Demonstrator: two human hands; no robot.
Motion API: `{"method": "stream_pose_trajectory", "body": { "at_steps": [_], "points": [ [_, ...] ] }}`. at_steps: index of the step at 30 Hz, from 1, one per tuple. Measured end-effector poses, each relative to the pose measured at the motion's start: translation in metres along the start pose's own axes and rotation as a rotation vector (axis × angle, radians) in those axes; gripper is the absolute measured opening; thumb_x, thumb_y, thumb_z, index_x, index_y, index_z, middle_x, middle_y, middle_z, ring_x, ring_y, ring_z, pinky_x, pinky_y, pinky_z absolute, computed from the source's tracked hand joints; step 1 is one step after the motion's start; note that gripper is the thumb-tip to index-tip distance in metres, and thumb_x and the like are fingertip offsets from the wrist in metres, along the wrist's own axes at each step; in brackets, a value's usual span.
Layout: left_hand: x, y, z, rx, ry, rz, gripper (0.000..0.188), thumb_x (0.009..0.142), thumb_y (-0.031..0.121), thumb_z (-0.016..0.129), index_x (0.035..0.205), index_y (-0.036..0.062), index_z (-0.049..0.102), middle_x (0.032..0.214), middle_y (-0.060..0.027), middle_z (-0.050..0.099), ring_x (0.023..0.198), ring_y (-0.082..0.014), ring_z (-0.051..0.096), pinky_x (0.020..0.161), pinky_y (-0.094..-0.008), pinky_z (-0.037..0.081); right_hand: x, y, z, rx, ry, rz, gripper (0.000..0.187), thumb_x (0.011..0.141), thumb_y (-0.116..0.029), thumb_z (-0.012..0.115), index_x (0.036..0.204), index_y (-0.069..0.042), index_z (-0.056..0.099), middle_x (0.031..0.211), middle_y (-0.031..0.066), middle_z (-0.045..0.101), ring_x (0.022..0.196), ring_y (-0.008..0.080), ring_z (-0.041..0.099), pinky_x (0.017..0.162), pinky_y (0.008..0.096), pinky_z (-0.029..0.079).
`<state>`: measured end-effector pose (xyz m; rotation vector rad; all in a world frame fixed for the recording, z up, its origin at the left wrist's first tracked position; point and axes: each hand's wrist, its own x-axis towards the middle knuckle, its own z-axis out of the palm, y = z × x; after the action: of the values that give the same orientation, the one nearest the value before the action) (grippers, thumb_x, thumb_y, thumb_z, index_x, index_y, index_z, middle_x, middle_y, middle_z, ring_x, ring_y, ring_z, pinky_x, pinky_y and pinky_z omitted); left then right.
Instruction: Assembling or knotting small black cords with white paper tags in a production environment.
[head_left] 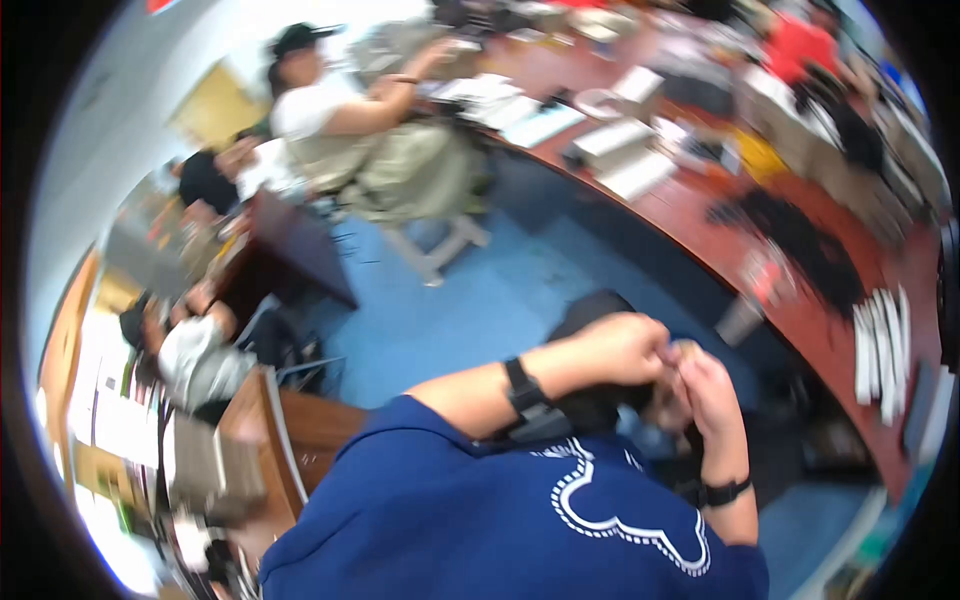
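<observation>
My left hand (628, 349) and my right hand (706, 388) meet in front of my body, their fingertips pinched close together. Whatever lies between the fingers is too small and blurred to name. A black band with a dark square unit (532, 402) circles my left wrist, and a thin black band (726, 491) is on the right one. Just below the hands, something light blue (645, 434) shows blurred near my lap.
A reddish-brown table (690, 232) curves along the right, holding white boxes (612, 145), a black tangled bundle (800, 240) and several white strips (882, 352). A clear cup (752, 296) is at its edge. Other people sit at the left; one wears a black cap (298, 39).
</observation>
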<state>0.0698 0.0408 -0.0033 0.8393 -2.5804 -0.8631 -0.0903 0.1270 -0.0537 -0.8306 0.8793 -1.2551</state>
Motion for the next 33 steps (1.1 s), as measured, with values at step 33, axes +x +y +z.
{"method": "stream_pose_trajectory", "body": {
  "at_steps": [33],
  "points": [
    [0.074,-0.06,0.107,-0.606,-0.524,-0.068,0.009,0.086,0.009,0.051,0.088,0.0004,0.052,0.077,-0.0054,0.058,0.072,-0.013,0.055,0.067,-0.0283,0.045,0.015,-0.003,-0.037,-0.273,0.632,-0.498,0.014,0.084,-0.001,0.055,0.094,0.004,0.062,0.098,0.0107,0.059,0.08,0.0141,0.06,0.073,0.0249,0.049]
  ]
}}
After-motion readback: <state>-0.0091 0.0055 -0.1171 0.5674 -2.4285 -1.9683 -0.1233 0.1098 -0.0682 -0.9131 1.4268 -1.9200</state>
